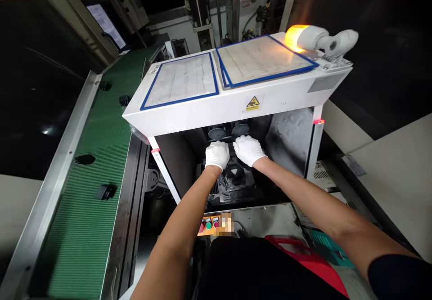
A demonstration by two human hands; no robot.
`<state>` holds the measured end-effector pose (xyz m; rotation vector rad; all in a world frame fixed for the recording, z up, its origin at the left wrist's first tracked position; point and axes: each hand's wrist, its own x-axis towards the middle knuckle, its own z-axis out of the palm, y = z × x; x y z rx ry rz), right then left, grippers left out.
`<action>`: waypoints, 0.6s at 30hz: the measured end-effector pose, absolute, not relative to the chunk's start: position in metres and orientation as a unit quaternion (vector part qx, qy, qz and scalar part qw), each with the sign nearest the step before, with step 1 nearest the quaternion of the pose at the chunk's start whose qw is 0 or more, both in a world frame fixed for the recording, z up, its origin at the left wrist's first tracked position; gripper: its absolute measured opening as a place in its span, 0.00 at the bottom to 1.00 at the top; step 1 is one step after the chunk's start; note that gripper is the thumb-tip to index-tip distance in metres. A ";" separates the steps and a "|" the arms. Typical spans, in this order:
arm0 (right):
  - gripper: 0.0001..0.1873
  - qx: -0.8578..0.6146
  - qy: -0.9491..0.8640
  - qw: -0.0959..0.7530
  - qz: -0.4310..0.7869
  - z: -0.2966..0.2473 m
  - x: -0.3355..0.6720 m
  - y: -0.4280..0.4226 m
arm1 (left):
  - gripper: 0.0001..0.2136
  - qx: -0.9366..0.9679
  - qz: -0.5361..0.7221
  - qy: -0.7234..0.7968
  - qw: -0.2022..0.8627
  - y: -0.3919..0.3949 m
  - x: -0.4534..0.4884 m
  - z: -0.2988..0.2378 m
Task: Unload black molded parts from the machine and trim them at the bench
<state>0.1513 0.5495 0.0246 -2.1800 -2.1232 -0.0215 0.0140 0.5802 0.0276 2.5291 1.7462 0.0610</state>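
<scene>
Currently, the left hand (pixel 217 154) and right hand (pixel 249 150), gloved and side by side, curl their fingers down over a black part (pixel 231 149) inside the open bay of the white machine (pixel 229 104); whether they clamp it or merely rest on it cannot be told. Two round black discs (pixel 217 133) hang just above the knuckles and a black fixture (pixel 234 174) sits just below the wrists, so any machine motion while the amber beacon (pixel 296 34), up and right of the hands, is lit could pinch the fingers. A slack gloved hold could also drop the part into the recess beneath the hands.
</scene>
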 end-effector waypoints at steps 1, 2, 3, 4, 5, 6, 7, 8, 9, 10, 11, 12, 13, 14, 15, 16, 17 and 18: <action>0.19 -0.715 -0.697 0.051 -0.010 0.025 0.152 0.549 | 0.18 0.823 0.022 0.566 0.035 0.580 0.013 0.027; 0.19 -0.715 -0.697 0.053 -0.011 0.025 0.152 0.548 | 0.18 0.824 0.022 0.564 0.037 0.580 0.013 0.027; 0.20 -0.716 -0.696 0.054 -0.012 0.024 0.151 0.548 | 0.17 0.825 0.022 0.563 0.039 0.581 0.012 0.026; 0.20 -0.718 -0.694 0.055 -0.013 0.023 0.151 0.547 | 0.17 0.826 0.023 0.561 0.041 0.582 0.012 0.024; 0.21 -0.719 -0.693 0.057 -0.013 0.021 0.150 0.547 | 0.17 0.827 0.025 0.561 0.042 0.582 0.012 0.022; 0.22 -0.720 -0.691 0.059 -0.014 0.019 0.149 0.547 | 0.17 0.826 0.027 0.561 0.042 0.583 0.012 0.020; 0.23 -0.722 -0.689 0.061 -0.015 0.017 0.147 0.547 | 0.18 0.824 0.031 0.563 0.042 0.584 0.013 0.018; 0.24 -0.724 -0.687 0.064 -0.017 0.015 0.146 0.549 | 0.18 0.822 0.036 0.567 0.043 0.585 0.013 0.016; 0.25 -0.726 -0.684 0.066 -0.017 0.014 0.146 0.552 | 0.18 0.820 0.040 0.570 0.045 0.585 0.014 0.014; 0.26 -0.729 -0.681 0.068 -0.017 0.013 0.146 0.555 | 0.18 0.818 0.045 0.572 0.049 0.586 0.015 0.013; 0.27 -0.731 -0.679 0.070 -0.016 0.014 0.147 0.558 | 0.18 0.817 0.051 0.571 0.054 0.586 0.016 0.013; 0.27 -0.732 -0.678 0.072 -0.015 0.015 0.148 0.560 | 0.18 0.818 0.058 0.569 0.062 0.586 0.017 0.013; 0.26 -0.729 -0.680 0.076 -0.015 0.017 0.150 0.559 | 0.18 0.820 0.068 0.564 0.070 0.586 0.018 0.015; 0.25 -0.723 -0.686 0.081 -0.017 0.019 0.151 0.555 | 0.19 0.821 0.081 0.559 0.078 0.585 0.018 0.017; 0.23 -0.711 -0.697 0.089 -0.021 0.021 0.150 0.546 | 0.19 0.822 0.098 0.554 0.086 0.583 0.016 0.020; 0.23 -0.695 -0.712 0.098 -0.024 0.020 0.146 0.532 | 0.20 0.821 0.118 0.552 0.092 0.579 0.012 0.022; 0.25 -0.674 -0.730 0.106 -0.025 0.016 0.138 0.513 | 0.22 0.816 0.139 0.553 0.098 0.574 0.005 0.022; 0.29 -0.648 -0.753 0.112 -0.021 0.007 0.126 0.489 | 0.26 0.807 0.160 0.559 0.105 0.565 -0.004 0.021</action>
